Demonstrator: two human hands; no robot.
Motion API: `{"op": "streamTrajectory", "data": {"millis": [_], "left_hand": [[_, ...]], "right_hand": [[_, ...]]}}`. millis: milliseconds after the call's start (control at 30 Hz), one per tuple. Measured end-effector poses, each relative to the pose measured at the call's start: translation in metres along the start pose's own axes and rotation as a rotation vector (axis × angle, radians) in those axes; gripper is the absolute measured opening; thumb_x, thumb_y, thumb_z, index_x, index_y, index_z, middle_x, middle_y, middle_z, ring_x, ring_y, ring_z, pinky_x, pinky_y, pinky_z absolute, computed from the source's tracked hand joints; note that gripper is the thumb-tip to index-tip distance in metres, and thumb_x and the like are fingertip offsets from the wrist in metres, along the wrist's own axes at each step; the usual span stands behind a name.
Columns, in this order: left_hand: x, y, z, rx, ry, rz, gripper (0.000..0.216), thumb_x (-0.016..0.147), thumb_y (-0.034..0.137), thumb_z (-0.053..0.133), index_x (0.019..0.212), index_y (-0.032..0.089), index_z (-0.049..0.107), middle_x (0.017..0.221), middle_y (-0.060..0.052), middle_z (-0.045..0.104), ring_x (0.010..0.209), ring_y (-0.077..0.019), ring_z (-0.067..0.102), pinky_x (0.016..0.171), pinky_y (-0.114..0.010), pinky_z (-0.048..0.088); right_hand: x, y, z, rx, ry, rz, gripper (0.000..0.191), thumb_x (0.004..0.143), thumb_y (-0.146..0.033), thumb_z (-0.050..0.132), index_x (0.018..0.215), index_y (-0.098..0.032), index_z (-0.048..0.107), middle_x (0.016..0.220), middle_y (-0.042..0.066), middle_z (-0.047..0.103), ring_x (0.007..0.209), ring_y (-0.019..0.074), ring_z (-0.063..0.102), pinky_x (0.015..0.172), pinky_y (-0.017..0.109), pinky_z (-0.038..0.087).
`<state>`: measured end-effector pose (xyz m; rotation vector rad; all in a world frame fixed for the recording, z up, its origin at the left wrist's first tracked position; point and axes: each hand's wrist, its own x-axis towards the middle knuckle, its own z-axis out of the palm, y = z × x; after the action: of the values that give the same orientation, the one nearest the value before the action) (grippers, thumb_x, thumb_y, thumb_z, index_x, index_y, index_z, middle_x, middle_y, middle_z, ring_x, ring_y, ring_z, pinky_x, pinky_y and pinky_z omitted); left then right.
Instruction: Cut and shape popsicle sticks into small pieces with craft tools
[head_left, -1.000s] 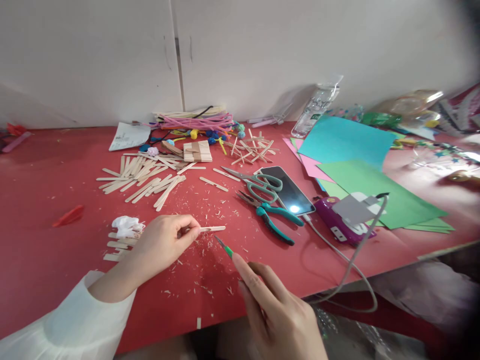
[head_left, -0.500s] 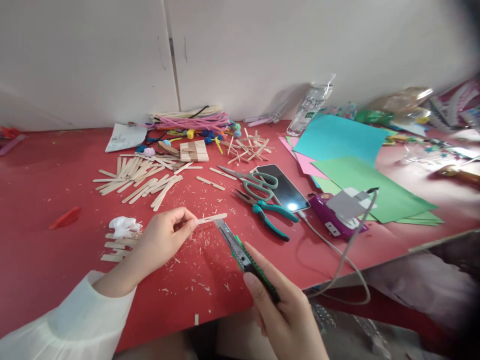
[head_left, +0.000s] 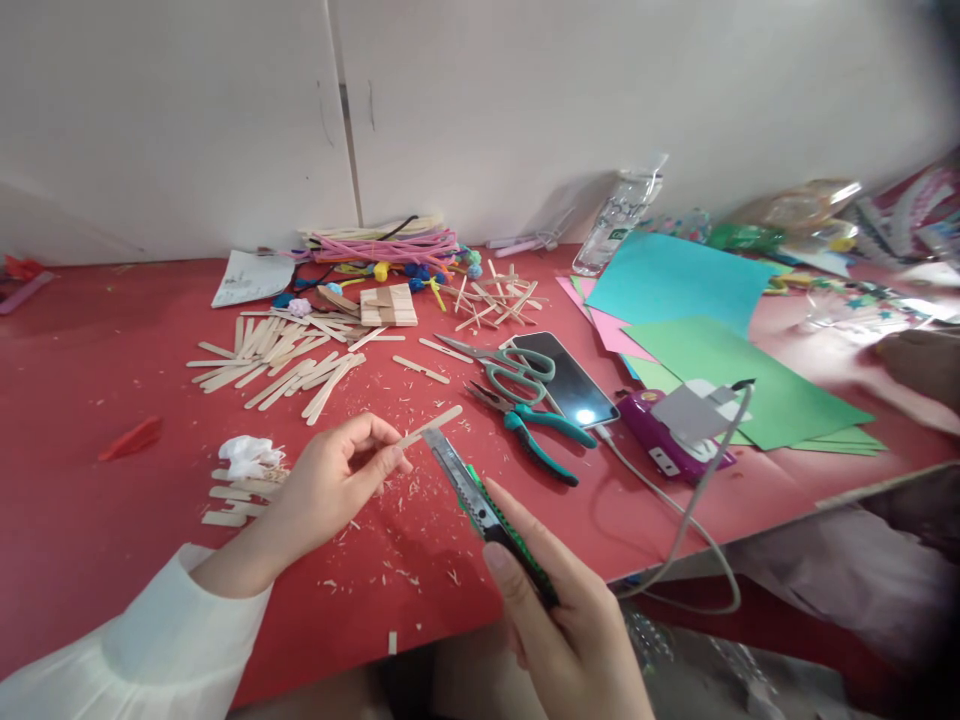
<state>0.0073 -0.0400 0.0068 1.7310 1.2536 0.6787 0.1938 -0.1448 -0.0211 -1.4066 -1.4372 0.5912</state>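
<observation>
Wooden stick (head_left: 442, 419): flat, round-tipped | hands: left (head_left: 339, 478) pinching it, right (head_left: 566, 620) clamped round metal-bladed cutter (head_left: 480, 507)

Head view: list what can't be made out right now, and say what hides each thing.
All in the head view:
Stick: held end hidden by the left hand.
Cutter: handle end hidden by the right hand.
Phone: part of its left side covered by the scissors.
Note: writing too small and blurred.
Left sleeve: upper part cut off by the picture's edge.
</observation>
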Motion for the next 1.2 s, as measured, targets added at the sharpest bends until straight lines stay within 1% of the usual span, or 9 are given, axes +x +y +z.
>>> {"op": "streamTrajectory", "data": {"millis": [100,200,367,467,667,800,900,1033,1200], "left_hand": [[0.000,-0.002,0.002,0.126,0.018,0.066,0.020,0.085,0.039,0.051,0.079,0.020,0.055,0.073,0.000,0.066,0.067,-0.0138,0.060,0.063,-0.025,0.047],[0.000,-0.003,0.002,0.247,0.020,0.086,0.018,0.085,0.037,0.051,0.080,0.020,0.057,0.074,0.001,0.066,0.067,-0.0137,0.060,0.063,-0.025,0.046],[0.001,-0.005,0.000,0.426,0.013,0.082,0.021,0.084,0.041,0.054,0.078,0.021,0.061,0.077,0.000,0.065,0.067,-0.0147,0.058,0.062,-0.025,0.042],[0.003,-0.006,-0.003,0.419,-0.021,0.110,0.026,0.081,0.047,0.057,0.079,0.021,0.063,0.077,-0.001,0.063,0.069,-0.0162,0.057,0.064,-0.026,0.042],[0.002,-0.009,-0.006,0.190,-0.038,0.076,0.041,0.075,0.049,0.063,0.104,0.021,0.058,0.088,-0.003,0.065,0.076,-0.0170,0.059,0.071,-0.029,0.048],[-0.001,-0.007,-0.008,0.073,-0.013,0.136,0.038,0.084,0.048,0.051,0.110,0.022,0.057,0.098,-0.005,0.065,0.084,-0.0172,0.062,0.072,-0.026,0.050],[-0.001,-0.002,-0.009,0.101,0.056,0.192,0.032,0.087,0.046,0.048,0.104,0.021,0.061,0.099,-0.005,0.066,0.086,-0.0177,0.062,0.069,-0.024,0.050],[-0.001,0.003,-0.009,0.163,0.127,0.245,0.023,0.089,0.038,0.049,0.090,0.021,0.065,0.089,-0.003,0.067,0.082,-0.0158,0.063,0.071,-0.024,0.048],[-0.002,0.004,-0.008,0.196,0.172,0.287,0.025,0.090,0.032,0.048,0.075,0.019,0.063,0.078,-0.001,0.063,0.074,-0.0132,0.060,0.071,-0.024,0.046]], "right_hand": [[0.000,-0.001,0.002,0.015,-0.007,0.003,0.038,0.090,-0.034,0.050,0.126,-0.026,0.058,0.071,0.004,0.071,0.065,0.0209,0.070,0.047,0.025,0.058],[0.000,-0.003,0.005,0.011,-0.018,0.009,0.036,0.090,-0.035,0.051,0.124,-0.026,0.060,0.074,0.004,0.072,0.066,0.0204,0.070,0.049,0.025,0.059],[0.001,-0.005,0.005,-0.025,-0.069,-0.031,0.035,0.089,-0.027,0.052,0.123,-0.023,0.060,0.099,0.006,0.073,0.091,0.0220,0.069,0.073,0.030,0.060],[0.001,-0.003,0.003,-0.066,-0.103,-0.084,0.036,0.088,-0.022,0.053,0.124,-0.022,0.059,0.111,0.007,0.069,0.101,0.0210,0.066,0.081,0.028,0.057],[0.001,0.000,0.000,-0.112,-0.143,-0.150,0.038,0.089,-0.017,0.049,0.126,-0.020,0.056,0.105,0.008,0.069,0.094,0.0179,0.068,0.075,0.022,0.057],[0.000,-0.002,0.003,-0.107,-0.138,-0.123,0.037,0.090,-0.018,0.046,0.126,-0.021,0.056,0.098,0.007,0.068,0.081,0.0147,0.069,0.069,0.019,0.056],[-0.001,-0.002,0.005,-0.122,-0.163,-0.121,0.038,0.090,-0.018,0.045,0.126,-0.022,0.056,0.098,0.007,0.067,0.078,0.0137,0.068,0.068,0.020,0.055],[-0.002,-0.004,0.007,-0.137,-0.167,-0.142,0.038,0.090,-0.017,0.044,0.126,-0.022,0.056,0.100,0.007,0.068,0.078,0.0143,0.069,0.069,0.020,0.056],[-0.002,-0.006,0.007,-0.130,-0.182,-0.139,0.038,0.090,-0.018,0.044,0.127,-0.021,0.055,0.096,0.007,0.068,0.074,0.0143,0.069,0.064,0.018,0.056]]}}
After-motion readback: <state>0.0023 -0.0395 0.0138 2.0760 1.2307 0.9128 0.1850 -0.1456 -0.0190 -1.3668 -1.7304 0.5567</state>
